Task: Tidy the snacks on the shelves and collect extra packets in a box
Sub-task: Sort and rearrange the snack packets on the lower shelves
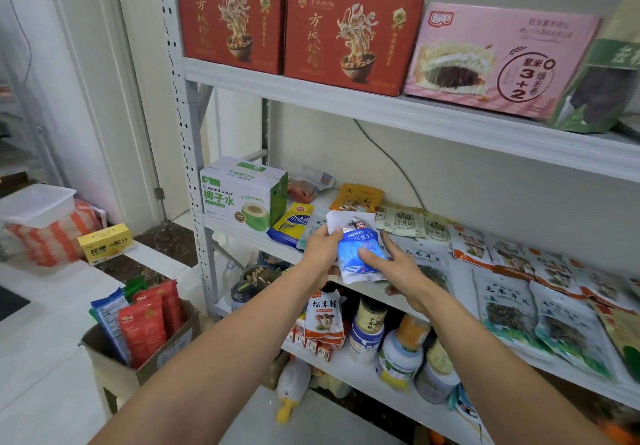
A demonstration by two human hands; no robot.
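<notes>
A blue and white packet [356,236] is held in front of the middle shelf [249,233]. My left hand [320,249] grips its upper left edge. My right hand [391,264] holds its lower right side, thumb across the front. Flat packets [502,309] of dried fungus and mushrooms lie in rows along the shelf to the right. A blue and yellow packet [291,224] and an orange one [356,197] lie just behind my hands. On the floor at lower left stands a cardboard box [135,368] with red and blue packets [145,323] upright inside.
A coconut water carton [239,193] stands at the shelf's left end. Two red noodle boxes [349,37] and a pink cake box [498,60] fill the upper shelf. Jars and bottles [398,344] crowd the lower shelf. A yellow box [105,243] sits on the left ledge.
</notes>
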